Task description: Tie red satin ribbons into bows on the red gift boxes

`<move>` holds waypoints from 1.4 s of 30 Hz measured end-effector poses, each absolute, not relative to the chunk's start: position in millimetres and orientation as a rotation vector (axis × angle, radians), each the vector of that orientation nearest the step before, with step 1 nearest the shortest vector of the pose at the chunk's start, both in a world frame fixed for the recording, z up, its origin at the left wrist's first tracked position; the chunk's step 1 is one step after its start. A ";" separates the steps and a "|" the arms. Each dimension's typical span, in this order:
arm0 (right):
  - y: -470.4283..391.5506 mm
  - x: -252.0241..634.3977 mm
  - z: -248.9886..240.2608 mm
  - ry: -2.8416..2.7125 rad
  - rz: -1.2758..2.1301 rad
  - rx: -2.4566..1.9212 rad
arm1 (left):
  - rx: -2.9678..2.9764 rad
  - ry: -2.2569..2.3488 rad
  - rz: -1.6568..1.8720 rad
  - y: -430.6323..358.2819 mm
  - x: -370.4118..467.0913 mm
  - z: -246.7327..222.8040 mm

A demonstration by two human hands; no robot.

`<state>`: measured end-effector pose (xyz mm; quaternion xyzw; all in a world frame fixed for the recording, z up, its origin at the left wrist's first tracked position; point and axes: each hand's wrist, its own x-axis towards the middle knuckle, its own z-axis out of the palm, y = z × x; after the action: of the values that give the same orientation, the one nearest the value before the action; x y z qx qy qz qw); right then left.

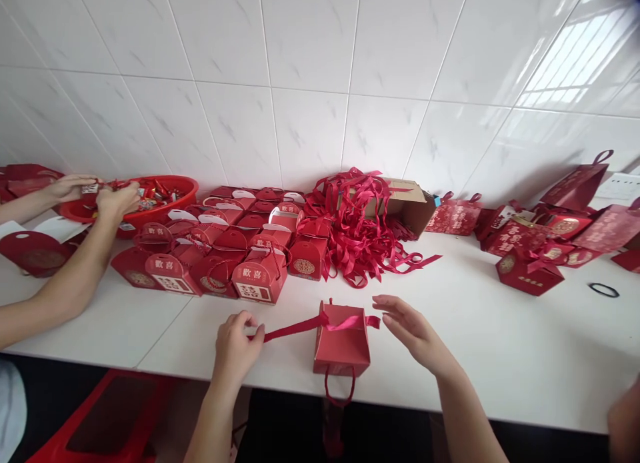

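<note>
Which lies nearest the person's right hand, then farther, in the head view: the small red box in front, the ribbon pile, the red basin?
From the right hand:
1. Small red box, just to its left.
2. Ribbon pile, behind, by the wall.
3. Red basin, far left.

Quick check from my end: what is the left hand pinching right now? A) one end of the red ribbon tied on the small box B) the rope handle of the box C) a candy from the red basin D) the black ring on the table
A: the left hand pinches the red ribbon pulled out sideways from the small red box, while the right hand is open beside the box.
</note>
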<state>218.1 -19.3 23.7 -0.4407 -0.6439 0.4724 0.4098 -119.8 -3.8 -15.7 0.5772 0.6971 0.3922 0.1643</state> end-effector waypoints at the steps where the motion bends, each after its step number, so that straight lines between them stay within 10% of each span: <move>1: -21.4 215.6 19.1 -1.601 1.232 -1.120 | 1.637 1.877 1.182 -5.0 -111.6 -12.5; 9: -21.2 194.1 3.0 -1.456 1.406 -1.035 | 1.374 1.016 0.977 -9.8 -34.7 6.0; 42: -39.1 228.8 36.0 -1.744 0.649 -1.257 | 1.395 1.161 1.055 -13.3 -55.9 50.2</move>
<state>228.8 -39.1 36.0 -0.5047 -0.7000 0.2605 0.4330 -55.9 -13.3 50.2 0.5763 0.4798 0.4357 0.4979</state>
